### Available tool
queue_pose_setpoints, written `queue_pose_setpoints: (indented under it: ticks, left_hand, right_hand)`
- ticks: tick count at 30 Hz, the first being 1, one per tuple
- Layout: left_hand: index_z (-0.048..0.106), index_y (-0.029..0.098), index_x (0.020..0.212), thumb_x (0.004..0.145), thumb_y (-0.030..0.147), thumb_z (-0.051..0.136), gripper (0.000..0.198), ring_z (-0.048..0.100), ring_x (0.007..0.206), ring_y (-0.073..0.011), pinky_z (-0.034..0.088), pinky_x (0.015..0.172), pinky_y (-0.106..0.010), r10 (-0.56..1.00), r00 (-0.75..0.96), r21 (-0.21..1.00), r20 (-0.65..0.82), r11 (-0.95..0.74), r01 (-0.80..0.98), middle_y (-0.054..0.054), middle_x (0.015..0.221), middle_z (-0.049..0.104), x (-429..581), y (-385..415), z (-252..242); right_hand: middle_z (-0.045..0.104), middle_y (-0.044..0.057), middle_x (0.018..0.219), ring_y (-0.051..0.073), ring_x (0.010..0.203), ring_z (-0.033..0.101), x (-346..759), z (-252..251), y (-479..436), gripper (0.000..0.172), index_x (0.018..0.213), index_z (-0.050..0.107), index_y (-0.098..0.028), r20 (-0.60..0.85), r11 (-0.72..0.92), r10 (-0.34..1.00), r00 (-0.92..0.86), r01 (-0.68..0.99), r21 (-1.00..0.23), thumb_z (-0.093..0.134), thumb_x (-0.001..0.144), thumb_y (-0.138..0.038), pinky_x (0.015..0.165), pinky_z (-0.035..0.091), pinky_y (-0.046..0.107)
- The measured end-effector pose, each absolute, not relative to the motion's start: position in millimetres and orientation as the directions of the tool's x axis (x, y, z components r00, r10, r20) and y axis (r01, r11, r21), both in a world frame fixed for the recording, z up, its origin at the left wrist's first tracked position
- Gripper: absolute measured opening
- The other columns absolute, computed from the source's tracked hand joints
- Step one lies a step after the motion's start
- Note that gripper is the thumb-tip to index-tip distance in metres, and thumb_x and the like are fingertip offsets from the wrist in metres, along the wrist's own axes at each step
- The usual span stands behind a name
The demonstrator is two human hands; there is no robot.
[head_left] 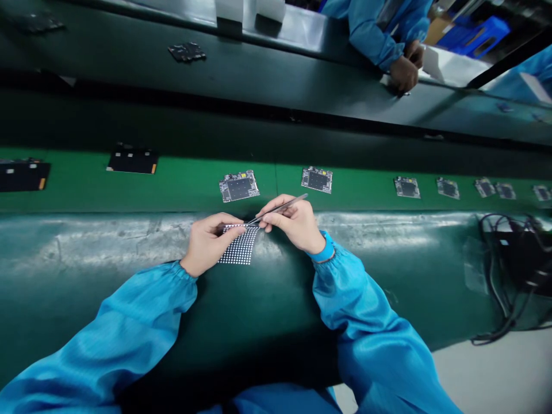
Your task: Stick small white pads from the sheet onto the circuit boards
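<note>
Between thumb and fingers, my left hand (pixel 211 240) holds a sheet of small white round stickers (pixel 238 248) over the near edge of the green bench. A pair of metal tweezers (pixel 282 206) is pinched in my right hand (pixel 295 221). Their tips meet the sheet's upper edge, close to my left thumb; whether a sticker sits between them is too small to tell. Just beyond my hands, a circuit board (pixel 238 187) and a second circuit board (pixel 317 180) lie on the green belt.
Several more circuit boards (pixel 406 187) lie along the belt to the right, and black panels (pixel 133 160) to the left. Black cables (pixel 495 282) and a dark box (pixel 524 259) are at the bench's right end. Across the line, a co-worker's hands (pixel 404 72) work on a dark bench.
</note>
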State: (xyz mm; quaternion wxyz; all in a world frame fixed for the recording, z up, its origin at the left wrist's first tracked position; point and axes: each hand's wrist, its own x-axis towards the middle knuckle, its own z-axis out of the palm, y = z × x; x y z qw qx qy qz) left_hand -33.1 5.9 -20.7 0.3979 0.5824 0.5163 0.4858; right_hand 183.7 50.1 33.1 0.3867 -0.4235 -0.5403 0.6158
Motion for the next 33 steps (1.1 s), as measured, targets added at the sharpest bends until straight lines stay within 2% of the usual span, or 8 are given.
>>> queue_pose_setpoints:
  ticks: [5, 16, 33]
  left_hand:
    - [0.080, 0.023, 0.087, 0.081, 0.029, 0.083, 0.010, 0.072, 0.072, -0.0147, 0.056, 0.066, -0.025, 0.987, -0.005, 0.963, 0.160, -0.155, 0.221, -0.001, 0.085, 0.079, -33.0, 5.8, -20.4]
    - [0.080, 0.023, 0.088, 0.081, 0.029, 0.083, 0.010, 0.072, 0.072, -0.0150, 0.056, 0.064, -0.026, 0.986, -0.007, 0.961, 0.165, -0.159, 0.226, -0.002, 0.086, 0.079, -33.2, 6.2, -20.9]
    - [0.079, 0.023, 0.088, 0.081, 0.028, 0.083, 0.009, 0.072, 0.074, -0.0151, 0.057, 0.067, -0.027, 0.986, 0.001, 0.963, 0.167, -0.163, 0.213, -0.002, 0.087, 0.079, -33.2, 6.3, -22.0]
  right_hand:
    - [0.075, 0.005, 0.072, 0.013, 0.059, 0.069, 182.9, 33.1, 49.9, 0.029, 0.086, 0.073, -0.013, -0.106, -0.114, 0.933, -0.344, -0.003, -0.994, 0.085, 0.079, -0.038, 0.059, 0.058, 0.026]
    - [0.075, 0.004, 0.069, 0.013, 0.058, 0.070, 183.6, 35.0, 51.5, 0.024, 0.085, 0.071, -0.013, -0.103, -0.132, 0.941, -0.322, -0.070, -0.989, 0.084, 0.079, -0.033, 0.058, 0.060, 0.025]
    - [0.074, 0.006, 0.070, 0.014, 0.058, 0.069, 182.5, 36.1, 51.0, 0.029, 0.086, 0.072, -0.011, -0.151, -0.169, 0.924, -0.351, -0.022, -0.985, 0.086, 0.078, -0.036, 0.059, 0.059, 0.027]
